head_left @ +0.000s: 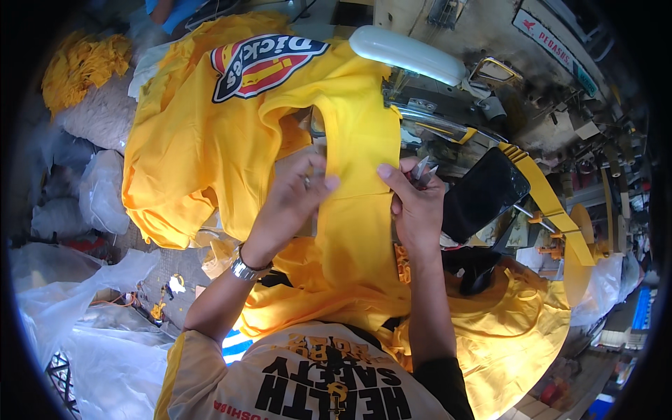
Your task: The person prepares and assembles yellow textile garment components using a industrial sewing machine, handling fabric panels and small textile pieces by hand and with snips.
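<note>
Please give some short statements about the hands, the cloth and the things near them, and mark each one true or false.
1. The right hand holds thread snips with pointed metal blades. True.
2. A metal-band wristwatch is worn on the right wrist. False: it is on the left wrist.
3. A smartphone with a dark screen is to the right of the right hand. True.
4. The fabric between the hands is blue. False: it is yellow fabric.
5. The left hand also holds a cutting tool. False: no tool shows in it.
</note>
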The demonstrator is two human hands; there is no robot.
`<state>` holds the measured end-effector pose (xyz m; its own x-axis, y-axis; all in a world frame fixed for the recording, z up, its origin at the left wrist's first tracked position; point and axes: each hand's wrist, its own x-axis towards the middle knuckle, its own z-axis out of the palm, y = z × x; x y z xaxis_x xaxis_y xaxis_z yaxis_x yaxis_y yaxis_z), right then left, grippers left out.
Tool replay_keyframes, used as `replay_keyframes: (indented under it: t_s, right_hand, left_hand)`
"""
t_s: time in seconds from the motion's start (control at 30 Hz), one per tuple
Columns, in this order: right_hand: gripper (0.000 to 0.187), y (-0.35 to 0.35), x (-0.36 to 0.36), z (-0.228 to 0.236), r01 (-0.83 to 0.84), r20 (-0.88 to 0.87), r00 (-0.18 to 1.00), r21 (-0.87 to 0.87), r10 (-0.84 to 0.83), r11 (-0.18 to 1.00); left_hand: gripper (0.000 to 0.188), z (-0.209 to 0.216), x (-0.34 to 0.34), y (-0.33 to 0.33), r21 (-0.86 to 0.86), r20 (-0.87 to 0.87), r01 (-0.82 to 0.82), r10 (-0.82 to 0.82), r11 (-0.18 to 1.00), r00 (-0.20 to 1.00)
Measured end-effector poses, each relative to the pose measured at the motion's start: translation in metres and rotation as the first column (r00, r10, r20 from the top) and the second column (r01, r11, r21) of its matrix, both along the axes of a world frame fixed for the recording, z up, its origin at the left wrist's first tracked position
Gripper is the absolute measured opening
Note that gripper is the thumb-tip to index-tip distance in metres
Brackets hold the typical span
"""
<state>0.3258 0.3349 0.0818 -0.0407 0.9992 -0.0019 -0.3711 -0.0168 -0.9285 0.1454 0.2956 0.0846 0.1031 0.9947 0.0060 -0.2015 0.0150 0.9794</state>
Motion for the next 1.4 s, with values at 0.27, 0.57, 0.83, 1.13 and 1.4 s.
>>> replay_keyframes:
  t_s: [0.27,0.57,0.83,1.13,1.4]
  right_hand:
    - [0.014,0.000,0.001,-0.002,0.019,-0.027,0.999,0.014,-0.019,1.000]
    - [0.014,-0.003,0.004,0.000,0.015,-0.050,0.999,-0.011,-0.015,1.000]
    - [0.012,-0.003,0.002,0.001,-0.010,-0.076,0.997,-0.002,0.010,1.000]
    - [0.012,-0.002,0.003,-0.005,-0.016,-0.100,0.995,-0.024,0.013,1.000]
    - [0.013,-0.002,0.004,-0.008,-0.049,-0.163,0.986,-0.036,0.043,0.998]
  left_hand:
    - [0.027,-0.013,-0.019,-0.014,-0.029,0.004,0.292,-0.292,0.956,0.957]
    - [0.024,0.011,-0.052,-0.011,-0.023,-0.261,0.263,-0.260,0.964,0.930]
    - [0.022,0.006,-0.090,-0.005,-0.026,-0.518,0.373,-0.332,0.927,0.788]
    - [0.043,0.020,-0.082,-0.031,0.084,-0.565,-0.049,0.088,0.995,0.820]
    - [0.030,0.012,-0.102,-0.047,0.088,-0.630,-0.165,0.183,0.982,0.754]
